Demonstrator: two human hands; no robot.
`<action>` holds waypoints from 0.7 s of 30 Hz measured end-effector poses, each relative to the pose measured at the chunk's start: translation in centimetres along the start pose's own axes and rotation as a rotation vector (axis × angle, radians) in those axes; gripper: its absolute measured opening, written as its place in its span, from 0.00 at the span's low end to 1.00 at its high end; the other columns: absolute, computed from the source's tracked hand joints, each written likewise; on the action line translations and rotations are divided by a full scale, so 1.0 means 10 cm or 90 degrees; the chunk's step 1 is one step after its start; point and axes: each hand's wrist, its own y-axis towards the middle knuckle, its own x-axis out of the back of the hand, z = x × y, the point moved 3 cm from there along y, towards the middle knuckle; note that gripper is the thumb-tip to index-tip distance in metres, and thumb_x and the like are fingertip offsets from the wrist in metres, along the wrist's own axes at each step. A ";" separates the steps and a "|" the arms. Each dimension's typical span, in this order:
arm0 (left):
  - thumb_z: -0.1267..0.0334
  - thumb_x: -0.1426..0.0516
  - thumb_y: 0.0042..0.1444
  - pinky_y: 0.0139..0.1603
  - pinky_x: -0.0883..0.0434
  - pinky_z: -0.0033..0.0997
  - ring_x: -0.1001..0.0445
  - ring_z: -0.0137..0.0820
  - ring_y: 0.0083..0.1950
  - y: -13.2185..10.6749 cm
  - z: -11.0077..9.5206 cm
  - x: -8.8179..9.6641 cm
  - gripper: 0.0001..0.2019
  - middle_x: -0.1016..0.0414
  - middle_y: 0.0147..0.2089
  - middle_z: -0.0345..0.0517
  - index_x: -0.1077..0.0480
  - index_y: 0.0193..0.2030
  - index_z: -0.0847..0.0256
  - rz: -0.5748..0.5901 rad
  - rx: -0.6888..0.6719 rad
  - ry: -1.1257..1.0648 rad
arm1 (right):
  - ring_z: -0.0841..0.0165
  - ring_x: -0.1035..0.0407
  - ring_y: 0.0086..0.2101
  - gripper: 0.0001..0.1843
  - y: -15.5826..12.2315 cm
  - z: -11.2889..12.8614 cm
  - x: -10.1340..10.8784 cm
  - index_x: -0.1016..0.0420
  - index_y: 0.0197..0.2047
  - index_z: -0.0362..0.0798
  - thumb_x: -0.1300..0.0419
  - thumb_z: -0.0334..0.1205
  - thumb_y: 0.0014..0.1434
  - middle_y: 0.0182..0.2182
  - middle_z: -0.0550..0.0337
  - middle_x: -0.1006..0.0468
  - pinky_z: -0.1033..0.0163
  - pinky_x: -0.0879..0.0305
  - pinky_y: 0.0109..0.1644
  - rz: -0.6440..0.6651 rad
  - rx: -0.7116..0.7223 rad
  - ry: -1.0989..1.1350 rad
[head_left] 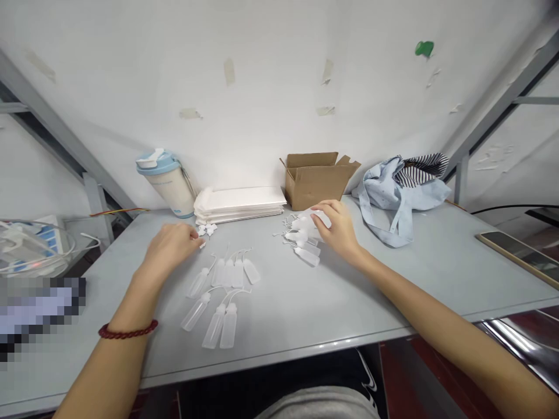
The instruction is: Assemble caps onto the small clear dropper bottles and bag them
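Observation:
My left hand is closed, fingertips together at a small white plastic piece. Just beyond it lies a little pile of similar white pieces. My right hand has its thumb and fingers around a translucent plastic bottle, partly hidden by the hand. Beside and below that hand, more small bottles with thin white tips lie in a cluster. Between my arms several clear slim bottles with thin curved nozzles lie flat in two loose rows.
Along the wall stand a blue-lidded tumbler, a stack of white envelopes or sheets, an open cardboard box and a light blue cloth bag. A phone lies at the right; a power strip with cables is at the left.

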 end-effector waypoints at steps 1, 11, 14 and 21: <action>0.58 0.48 0.50 0.35 0.34 0.38 0.27 0.50 0.43 -0.01 -0.02 -0.01 0.11 0.23 0.37 0.57 0.27 0.31 0.60 0.015 0.019 0.011 | 0.60 0.35 0.41 0.08 -0.01 0.06 0.01 0.27 0.39 0.47 0.46 0.36 0.59 0.39 0.51 0.27 0.53 0.37 0.45 -0.010 0.020 0.001; 0.62 0.51 0.50 0.29 0.35 0.39 0.28 0.52 0.39 -0.02 -0.14 -0.16 0.11 0.26 0.28 0.58 0.32 0.21 0.59 -0.066 -0.068 0.052 | 0.61 0.39 0.48 0.18 -0.40 0.91 -0.12 0.33 0.55 0.49 0.52 0.45 0.65 0.50 0.49 0.31 0.53 0.41 0.51 0.444 0.320 0.087; 0.62 0.50 0.50 0.29 0.35 0.38 0.28 0.51 0.38 -0.02 -0.21 -0.19 0.10 0.25 0.29 0.56 0.30 0.23 0.59 -0.111 -0.109 0.056 | 0.58 0.45 0.53 0.22 -0.46 1.01 -0.13 0.38 0.60 0.52 0.54 0.49 0.65 0.59 0.51 0.38 0.50 0.44 0.54 0.492 0.332 0.081; 0.58 0.49 0.51 0.38 0.33 0.36 0.28 0.43 0.41 -0.08 -0.45 -0.14 0.11 0.23 0.33 0.49 0.28 0.30 0.60 -0.173 -0.183 -0.101 | 0.54 0.52 0.58 0.25 -0.50 1.09 -0.19 0.43 0.63 0.49 0.55 0.49 0.66 0.62 0.55 0.41 0.50 0.48 0.57 0.534 0.367 0.092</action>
